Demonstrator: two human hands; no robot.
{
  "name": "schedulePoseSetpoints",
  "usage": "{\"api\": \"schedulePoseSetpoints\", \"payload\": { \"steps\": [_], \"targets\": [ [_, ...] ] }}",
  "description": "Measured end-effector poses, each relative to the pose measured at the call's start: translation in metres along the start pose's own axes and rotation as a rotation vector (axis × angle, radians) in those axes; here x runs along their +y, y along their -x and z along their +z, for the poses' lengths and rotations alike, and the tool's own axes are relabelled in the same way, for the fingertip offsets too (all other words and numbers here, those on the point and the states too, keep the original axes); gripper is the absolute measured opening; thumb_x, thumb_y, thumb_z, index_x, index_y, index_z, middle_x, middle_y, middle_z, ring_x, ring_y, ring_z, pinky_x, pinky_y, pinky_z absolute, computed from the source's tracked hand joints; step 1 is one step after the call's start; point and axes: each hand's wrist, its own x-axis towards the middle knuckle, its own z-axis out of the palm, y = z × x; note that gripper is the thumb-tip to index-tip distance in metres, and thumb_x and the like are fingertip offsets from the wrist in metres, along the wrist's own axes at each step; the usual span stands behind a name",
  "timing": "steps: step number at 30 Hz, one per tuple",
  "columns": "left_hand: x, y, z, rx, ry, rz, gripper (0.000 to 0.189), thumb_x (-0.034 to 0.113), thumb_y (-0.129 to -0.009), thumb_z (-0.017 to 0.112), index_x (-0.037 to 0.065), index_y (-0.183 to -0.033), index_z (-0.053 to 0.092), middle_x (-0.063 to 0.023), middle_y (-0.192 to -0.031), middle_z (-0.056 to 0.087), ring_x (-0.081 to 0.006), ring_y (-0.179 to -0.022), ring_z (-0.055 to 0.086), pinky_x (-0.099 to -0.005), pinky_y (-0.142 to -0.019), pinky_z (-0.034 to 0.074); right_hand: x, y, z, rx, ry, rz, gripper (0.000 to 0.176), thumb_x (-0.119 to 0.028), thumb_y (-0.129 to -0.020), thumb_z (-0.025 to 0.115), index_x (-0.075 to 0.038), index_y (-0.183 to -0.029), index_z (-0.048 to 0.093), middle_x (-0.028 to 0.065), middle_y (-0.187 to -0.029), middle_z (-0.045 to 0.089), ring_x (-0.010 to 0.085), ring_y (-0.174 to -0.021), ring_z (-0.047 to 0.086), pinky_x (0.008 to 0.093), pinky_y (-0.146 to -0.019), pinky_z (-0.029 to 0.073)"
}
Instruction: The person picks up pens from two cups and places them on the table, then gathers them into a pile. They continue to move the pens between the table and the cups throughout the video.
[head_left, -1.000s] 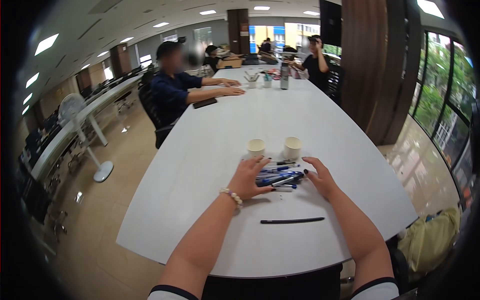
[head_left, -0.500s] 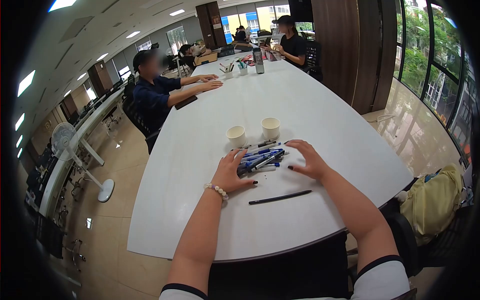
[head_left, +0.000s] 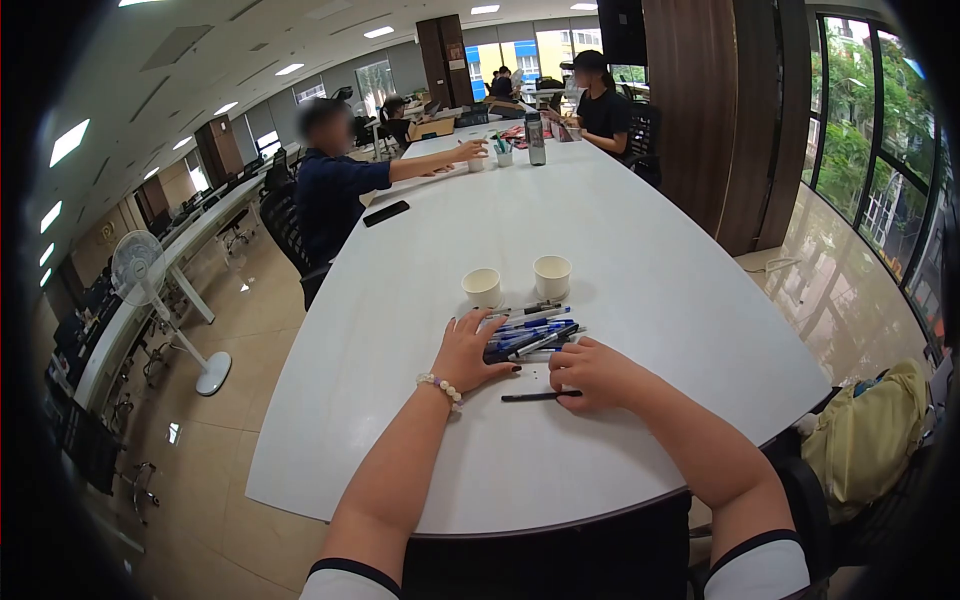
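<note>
A pile of blue and black pens (head_left: 532, 335) lies on the white table (head_left: 650, 290) in front of me. My left hand (head_left: 468, 352), with a bead bracelet on the wrist, rests flat against the pile's left side, fingers spread. A single black pen (head_left: 528, 397) lies apart, nearer to me. My right hand (head_left: 592, 372) is curled over that pen's right end, fingers closed on it. Two white paper cups (head_left: 483, 287) (head_left: 552, 276) stand upright just behind the pile.
A person in dark blue (head_left: 330, 190) sits at the table's left side, arm stretched toward cups at the far end, a black phone (head_left: 386, 213) beside them. Another person (head_left: 603, 100) and a bottle (head_left: 537, 138) are farther back. A fan (head_left: 140, 270) stands left; a yellow-green bag (head_left: 865, 440) right.
My right hand left the right side of the pile, came toward me and closed over the lone black pen. The person in dark blue stretched an arm forward.
</note>
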Motion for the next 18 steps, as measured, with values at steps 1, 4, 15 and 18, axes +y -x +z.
{"api": "schedulePoseSetpoints", "payload": {
  "steps": [1,4,15,18],
  "targets": [
    [0.000,0.000,0.001,0.004,0.000,-0.002,0.074,0.040,-0.061,0.079,0.013,-0.124,0.049,-0.0117,-0.128,0.042,-0.0316,-0.120,0.039,-0.0433,-0.102,0.031,0.002,0.000,0.004,-0.002,0.003,-0.004,0.016,-0.025,-0.074,0.065,-0.012,-0.080,0.059,0.0025,-0.094,0.057,0.0162,-0.093,0.052,0.0321,-0.081,0.040],
    [0.000,0.001,0.003,0.067,-0.044,0.026,0.059,0.035,-0.066,0.076,0.014,-0.117,0.055,-0.0095,-0.125,0.045,-0.0291,-0.119,0.040,-0.0482,-0.102,0.029,0.007,-0.001,0.011,0.096,0.068,0.077,0.009,-0.019,-0.072,0.063,-0.012,-0.075,0.058,0.0013,-0.074,0.058,0.0175,-0.079,0.056,0.0324,-0.074,0.041],
    [0.000,-0.002,0.012,0.091,-0.053,0.117,0.033,0.027,-0.071,0.072,0.017,-0.100,0.060,-0.0065,-0.120,0.049,-0.0263,-0.120,0.040,-0.0542,-0.102,0.027,0.009,-0.001,-0.017,0.711,0.083,0.194,0.034,0.000,-0.066,0.065,-0.011,-0.097,0.058,0.0019,-0.075,0.061,0.0198,-0.077,0.058,0.0343,-0.070,0.042],
    [0.000,-0.002,0.011,0.101,-0.055,0.117,0.032,0.028,-0.072,0.071,0.017,-0.099,0.061,-0.0064,-0.120,0.048,-0.0261,-0.120,0.039,-0.0536,-0.103,0.026,0.016,0.002,-0.008,0.738,0.053,0.181,0.052,0.003,-0.068,0.061,-0.009,-0.117,0.050,0.0081,-0.111,0.058,0.0253,-0.107,0.051,0.0374,-0.090,0.036]
  ]
}}
